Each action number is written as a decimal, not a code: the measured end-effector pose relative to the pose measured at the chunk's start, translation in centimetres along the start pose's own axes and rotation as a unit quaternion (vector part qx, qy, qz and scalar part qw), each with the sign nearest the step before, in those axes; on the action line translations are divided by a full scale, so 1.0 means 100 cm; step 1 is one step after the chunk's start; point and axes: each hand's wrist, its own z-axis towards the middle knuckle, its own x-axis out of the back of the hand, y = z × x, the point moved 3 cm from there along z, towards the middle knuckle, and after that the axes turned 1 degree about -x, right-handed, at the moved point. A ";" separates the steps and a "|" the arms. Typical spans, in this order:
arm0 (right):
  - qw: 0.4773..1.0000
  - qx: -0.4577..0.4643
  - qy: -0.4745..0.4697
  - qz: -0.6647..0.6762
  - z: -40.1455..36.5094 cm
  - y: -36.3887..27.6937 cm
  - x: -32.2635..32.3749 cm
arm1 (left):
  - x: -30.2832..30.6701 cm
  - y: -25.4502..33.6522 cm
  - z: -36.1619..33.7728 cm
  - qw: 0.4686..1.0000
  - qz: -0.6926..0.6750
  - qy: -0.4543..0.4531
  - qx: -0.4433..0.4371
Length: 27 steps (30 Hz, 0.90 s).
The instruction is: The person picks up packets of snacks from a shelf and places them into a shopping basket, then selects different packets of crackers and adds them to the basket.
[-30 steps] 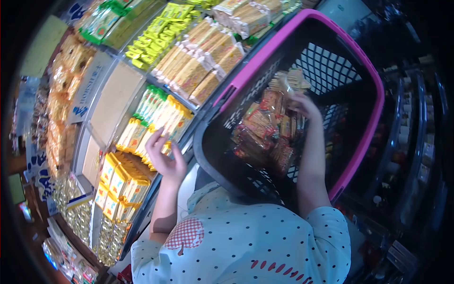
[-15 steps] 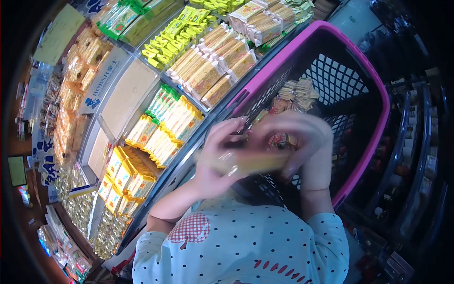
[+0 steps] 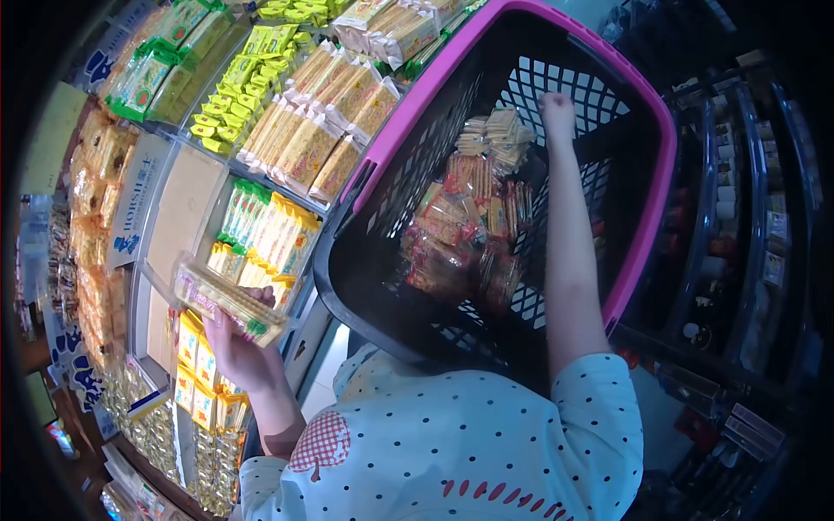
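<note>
My left hand [image 3: 239, 347] is closed around clear-wrapped packs of long crackers [image 3: 230, 304], held over the shelf bins at the left. My right hand [image 3: 557, 108] is closed at the far inner side of the black basket with a pink rim [image 3: 665, 165]; what its fingers hold, if anything, is hidden. Red-wrapped snack packs [image 3: 443, 230] lie in a heap in the basket, with pale stacked packs [image 3: 497, 135] beyond them, left of my right forearm.
Shelf bins left of the basket hold yellow-green packets [image 3: 243, 87], long white-ended packs [image 3: 300, 143], green packs [image 3: 248, 208] and yellow packs [image 3: 195, 365]. A sign board [image 3: 141, 195] stands between bins. Dark racks [image 3: 738, 234] line the right side.
My hands, together over the basket before, have moved apart: the left to the bins with the packs, the right to the basket's far side. The basket appears lower and further left in view.
</note>
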 end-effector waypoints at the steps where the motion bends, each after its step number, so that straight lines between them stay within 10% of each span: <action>1: 0.998 -0.036 -0.031 -0.038 -0.002 0.026 -0.010 | 0.003 0.000 -0.001 1.000 0.001 0.003 0.002; 9: 0.951 -0.116 -0.114 -0.265 -0.009 0.116 -0.071 | 0.010 -0.003 0.000 0.991 0.103 0.078 0.022; 18: 0.879 -0.206 -0.062 -0.424 -0.041 0.046 -0.088 | 0.015 -0.002 -0.004 0.973 0.201 0.112 0.014; 27: 0.906 -0.019 -0.167 -0.388 -0.026 0.073 -0.123 | 0.032 -0.009 -0.006 0.970 0.179 0.158 0.041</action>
